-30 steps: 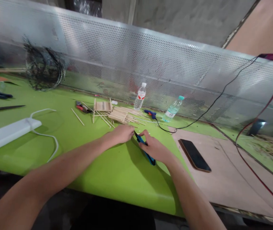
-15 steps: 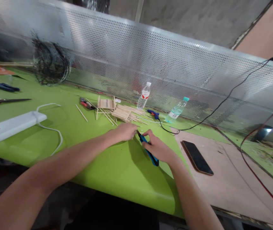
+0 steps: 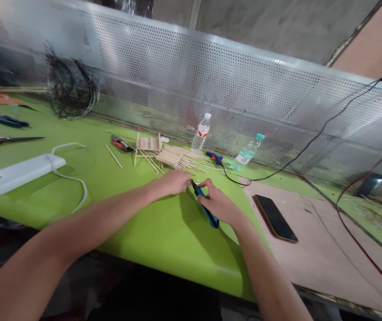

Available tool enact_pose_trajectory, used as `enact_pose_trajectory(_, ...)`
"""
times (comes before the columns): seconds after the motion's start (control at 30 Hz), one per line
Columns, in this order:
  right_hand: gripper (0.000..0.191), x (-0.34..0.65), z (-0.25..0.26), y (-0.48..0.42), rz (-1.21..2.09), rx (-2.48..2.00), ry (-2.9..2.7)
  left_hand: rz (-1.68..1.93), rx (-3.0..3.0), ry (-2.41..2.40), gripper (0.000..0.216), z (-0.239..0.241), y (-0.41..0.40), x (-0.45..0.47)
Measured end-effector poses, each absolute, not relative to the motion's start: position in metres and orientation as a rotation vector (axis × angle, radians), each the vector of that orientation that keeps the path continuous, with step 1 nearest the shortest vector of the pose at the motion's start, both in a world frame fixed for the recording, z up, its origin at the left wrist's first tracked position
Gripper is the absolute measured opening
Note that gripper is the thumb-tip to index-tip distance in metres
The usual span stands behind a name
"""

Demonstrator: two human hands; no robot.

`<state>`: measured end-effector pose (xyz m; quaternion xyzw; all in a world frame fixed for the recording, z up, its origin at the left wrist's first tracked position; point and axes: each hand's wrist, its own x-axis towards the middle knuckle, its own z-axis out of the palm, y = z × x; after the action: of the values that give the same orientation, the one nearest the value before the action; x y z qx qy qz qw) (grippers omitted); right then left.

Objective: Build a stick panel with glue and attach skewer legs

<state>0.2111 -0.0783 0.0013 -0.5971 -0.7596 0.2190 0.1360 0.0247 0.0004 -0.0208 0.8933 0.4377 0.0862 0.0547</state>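
My right hand (image 3: 218,205) is closed round the blue-handled cutters (image 3: 207,212), whose dark tip points toward my left hand. My left hand (image 3: 173,182) rests knuckles-up on the green table (image 3: 164,232) with its fingers curled at the cutter's tip; whatever they pinch is too small to make out. Just beyond both hands lies a pile of thin wooden sticks (image 3: 177,159) beside a small stick-built frame (image 3: 148,145).
A blue glue gun (image 3: 214,157) with a black cord, two water bottles (image 3: 201,132) (image 3: 247,152), a phone (image 3: 274,218), red-handled pliers (image 3: 120,143), a white power strip (image 3: 13,174) and scissors (image 3: 6,140) lie around. A perforated metal screen (image 3: 184,84) closes the back.
My hands have stayed together at the cutter's tip. The view shifted slightly; my right hand drew the cutters a little closer to the left hand.
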Motion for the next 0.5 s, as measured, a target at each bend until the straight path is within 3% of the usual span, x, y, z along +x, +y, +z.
enact_pose_trajectory(0.5, 0.027, 0.2073, 0.0025, -0.0808, 0.562, -1.718, -2.244, 0.271, 2.721, 1.322, 0.022, -0.0209, 0.0007, 0.0247)
